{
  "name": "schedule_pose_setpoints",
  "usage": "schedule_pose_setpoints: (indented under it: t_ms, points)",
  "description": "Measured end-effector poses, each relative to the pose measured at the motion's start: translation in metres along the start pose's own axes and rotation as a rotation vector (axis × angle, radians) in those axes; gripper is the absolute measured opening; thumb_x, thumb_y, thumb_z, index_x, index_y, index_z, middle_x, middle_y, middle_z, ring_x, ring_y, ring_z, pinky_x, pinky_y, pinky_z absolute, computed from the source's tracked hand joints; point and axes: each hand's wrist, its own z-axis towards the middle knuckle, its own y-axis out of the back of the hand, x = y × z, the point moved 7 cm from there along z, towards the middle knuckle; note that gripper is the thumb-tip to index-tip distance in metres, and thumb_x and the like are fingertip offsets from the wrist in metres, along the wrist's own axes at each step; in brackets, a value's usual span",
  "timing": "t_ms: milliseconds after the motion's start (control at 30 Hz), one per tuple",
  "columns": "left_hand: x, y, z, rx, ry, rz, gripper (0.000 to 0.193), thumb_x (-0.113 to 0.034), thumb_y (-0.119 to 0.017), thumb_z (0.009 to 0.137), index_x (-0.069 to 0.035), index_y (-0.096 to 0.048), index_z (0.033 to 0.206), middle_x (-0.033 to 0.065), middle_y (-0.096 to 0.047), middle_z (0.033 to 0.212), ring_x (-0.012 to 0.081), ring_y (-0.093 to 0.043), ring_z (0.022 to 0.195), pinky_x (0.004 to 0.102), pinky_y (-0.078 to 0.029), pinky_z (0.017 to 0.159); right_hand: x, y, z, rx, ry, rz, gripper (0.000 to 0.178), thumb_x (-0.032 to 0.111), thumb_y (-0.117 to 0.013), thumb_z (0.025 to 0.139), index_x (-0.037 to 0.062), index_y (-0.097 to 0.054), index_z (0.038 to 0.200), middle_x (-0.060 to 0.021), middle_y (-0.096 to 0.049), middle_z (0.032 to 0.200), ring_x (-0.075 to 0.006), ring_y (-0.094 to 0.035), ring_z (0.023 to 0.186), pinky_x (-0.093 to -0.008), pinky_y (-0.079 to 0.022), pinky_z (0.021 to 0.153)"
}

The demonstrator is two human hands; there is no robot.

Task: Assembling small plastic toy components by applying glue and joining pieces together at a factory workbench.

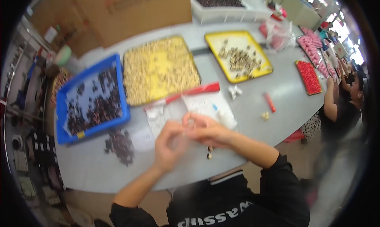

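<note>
Both hands meet over the near middle of the grey table, fingertips close together. My left hand [170, 142] is blurred, its thumb and fingers curled into a ring. My right hand [206, 131] has its fingers bent in a pinch against the left fingertips. Whatever they hold is too small and smeared to name. Beneath them lie white sheets [204, 103] with a red strip [194, 92] along the far edge. Just below my right hand rest a few small black and cream pieces [209, 153]. A loose heap of dark flat pieces [120, 147] lies left of my left hand.
A blue tray [125, 88] of dark pieces stands left. Beyond the hands are a yellow tray [158, 64] of small cream pieces and a yellow-rimmed tray [217, 58]. A red stick [270, 102] lies right. A cardboard box [138, 19] stands behind; another person [344, 104] sits far right.
</note>
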Motion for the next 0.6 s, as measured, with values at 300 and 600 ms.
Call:
schedule_pose_setpoints:
  t_ms: [300, 600]
  points:
    - [-0.029, -0.001, -0.008, -0.122, -0.362, 0.420, 0.024, -0.002, -0.066, 0.067, -0.003, -0.060, 0.090, 0.0070, -0.049, 0.083, 0.0134, -0.044, 0.067, 0.0241, -0.039, 0.058, -0.003, 0.002, -0.003, 0.029, 0.115, -0.226, 0.018, 0.019, -0.056, 0.089, 0.0062, -0.045, 0.097, -0.0111, -0.058, 0.098, -0.0144, -0.058, 0.086, -0.0294, -0.045, 0.082]
    - [-0.030, 0.002, -0.001, -0.183, -0.406, 0.541, 0.023, -0.003, -0.069, 0.068, -0.004, -0.061, 0.090, 0.0062, -0.050, 0.081, 0.0135, -0.045, 0.067, 0.0240, -0.039, 0.058, 0.002, 0.002, 0.002, 0.074, 0.078, -0.402, 0.031, 0.028, -0.048, 0.093, 0.0018, -0.057, 0.107, -0.0045, -0.057, 0.101, -0.0109, -0.054, 0.094, -0.0289, -0.043, 0.086]
